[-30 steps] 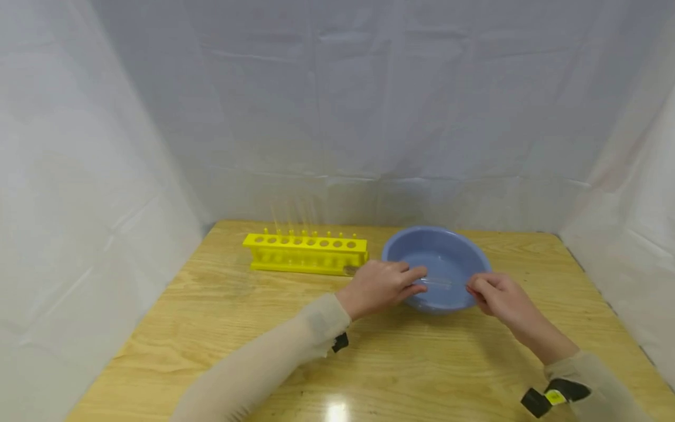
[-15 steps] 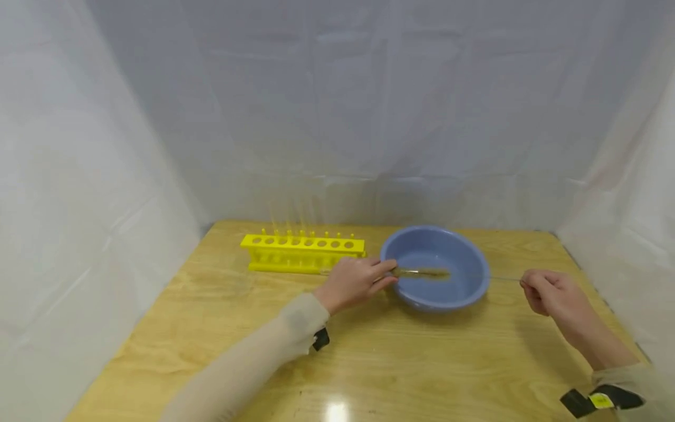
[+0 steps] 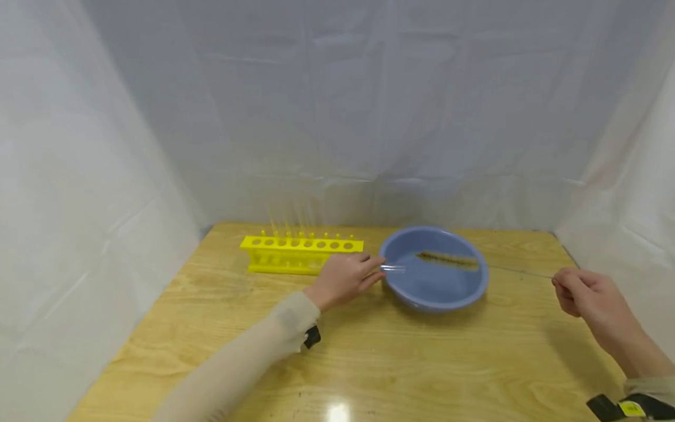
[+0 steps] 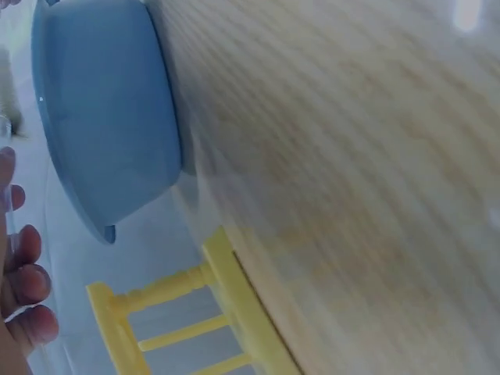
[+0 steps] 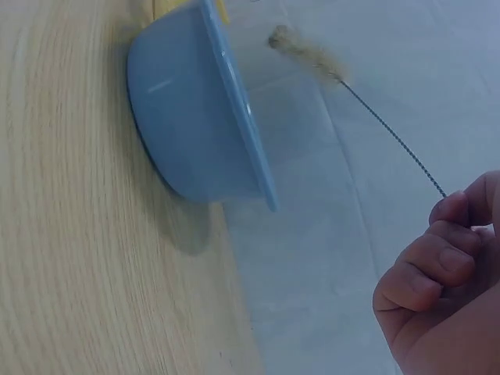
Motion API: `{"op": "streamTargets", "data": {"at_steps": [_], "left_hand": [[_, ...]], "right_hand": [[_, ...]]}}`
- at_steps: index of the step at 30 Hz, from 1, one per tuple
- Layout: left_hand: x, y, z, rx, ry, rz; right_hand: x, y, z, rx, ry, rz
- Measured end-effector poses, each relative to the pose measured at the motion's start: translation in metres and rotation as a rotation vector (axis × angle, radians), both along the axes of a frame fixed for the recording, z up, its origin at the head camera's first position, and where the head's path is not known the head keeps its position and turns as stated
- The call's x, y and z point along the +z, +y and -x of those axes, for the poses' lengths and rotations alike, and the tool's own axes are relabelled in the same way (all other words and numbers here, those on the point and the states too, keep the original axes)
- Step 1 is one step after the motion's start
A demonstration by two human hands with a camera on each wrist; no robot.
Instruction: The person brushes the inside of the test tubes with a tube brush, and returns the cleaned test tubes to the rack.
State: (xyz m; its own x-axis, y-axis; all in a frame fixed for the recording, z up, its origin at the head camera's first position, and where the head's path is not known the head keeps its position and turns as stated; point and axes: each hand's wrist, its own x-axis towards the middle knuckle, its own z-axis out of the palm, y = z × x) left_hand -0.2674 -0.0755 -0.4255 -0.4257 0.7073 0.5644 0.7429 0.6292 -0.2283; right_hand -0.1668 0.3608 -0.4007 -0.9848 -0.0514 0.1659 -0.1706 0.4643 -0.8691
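My left hand (image 3: 348,275) grips a clear test tube (image 3: 394,268), whose open end points right over the near-left rim of the blue basin (image 3: 435,296). Most of the tube is hidden behind the fingers. Out to the right, my right hand (image 3: 593,299) pinches the end of a thin twisted-wire handle. That wire belongs to a test tube brush (image 3: 448,260) with tan bristles, held level above the basin and apart from the tube. In the right wrist view, thumb and forefinger close on the wire (image 5: 394,137) while the other fingers curl in.
Just behind my left hand stands a yellow test tube rack (image 3: 303,243), with several clear tubes upright in its back pegs. The wooden table (image 3: 401,363) reaches to white sheeting (image 3: 337,117) at the back and sides.
My right hand has moved right, drawing the brush out of the test tube. My left hand has shifted left with the tube.
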Motion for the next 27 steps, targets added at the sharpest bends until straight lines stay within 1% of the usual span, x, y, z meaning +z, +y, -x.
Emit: {"op": "streamTargets", "data": {"at_steps": [3, 6, 8, 10, 18, 22, 27], "left_hand": [[0.003, 0.002, -0.001, 0.015, 0.033, 0.044], [0.007, 0.003, -0.001, 0.021, 0.052, 0.077], [0.009, 0.004, -0.001, 0.023, 0.069, 0.094], [0.011, 0.005, 0.0, 0.026, 0.092, 0.105], [0.017, 0.01, 0.004, 0.053, 0.183, 0.178], [0.018, 0.012, 0.006, 0.059, 0.204, 0.191], [0.022, 0.014, 0.007, 0.067, 0.218, 0.22]], "right_hand": [[-0.001, -0.001, -0.001, -0.027, -0.01, -0.025], [-0.004, 0.001, 0.001, -0.052, -0.044, -0.055], [-0.006, 0.002, 0.001, -0.064, -0.056, -0.093], [-0.009, 0.002, 0.001, -0.068, -0.051, -0.111], [-0.012, -0.002, -0.002, -0.091, 0.018, -0.156], [-0.013, -0.004, -0.003, -0.091, 0.033, -0.15], [-0.014, -0.004, -0.002, -0.093, 0.024, -0.166]]}}
